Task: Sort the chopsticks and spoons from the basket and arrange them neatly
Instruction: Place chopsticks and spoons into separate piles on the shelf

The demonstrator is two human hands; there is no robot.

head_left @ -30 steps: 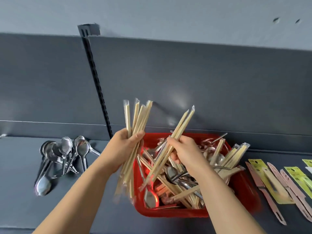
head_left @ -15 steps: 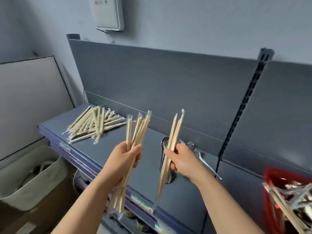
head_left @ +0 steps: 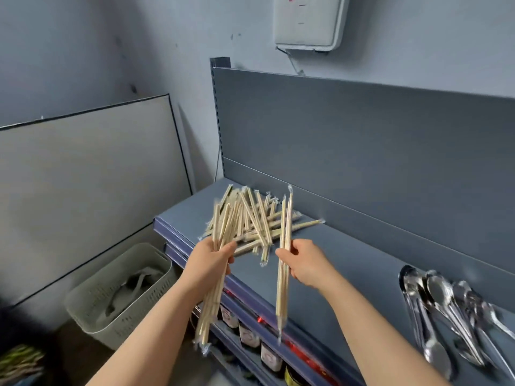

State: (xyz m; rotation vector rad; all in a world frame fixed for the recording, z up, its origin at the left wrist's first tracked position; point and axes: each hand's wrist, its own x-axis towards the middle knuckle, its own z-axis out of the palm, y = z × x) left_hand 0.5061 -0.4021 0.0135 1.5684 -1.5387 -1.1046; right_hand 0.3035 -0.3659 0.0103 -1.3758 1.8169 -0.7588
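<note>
My left hand (head_left: 210,261) grips a thick bundle of wrapped wooden chopsticks (head_left: 213,291), held upright and slightly tilted. My right hand (head_left: 302,263) holds a thin bundle of chopsticks (head_left: 282,291), also upright. Both hands hover just in front of a loose pile of wrapped chopsticks (head_left: 250,218) lying at the left end of the grey shelf (head_left: 348,263). A group of metal spoons (head_left: 443,310) lies on the shelf at the right. The red basket is out of view.
The shelf's grey back panel (head_left: 362,140) rises behind the pile. Left of the shelf stand a pale perforated bin (head_left: 117,296) on the floor and a large board (head_left: 89,185) against the wall. Jars (head_left: 267,355) sit on the lower shelf.
The view has swung left from the red basket to the shelf's left end. Both hands have carried their chopstick bundles from over the basket to just in front of the chopstick pile.
</note>
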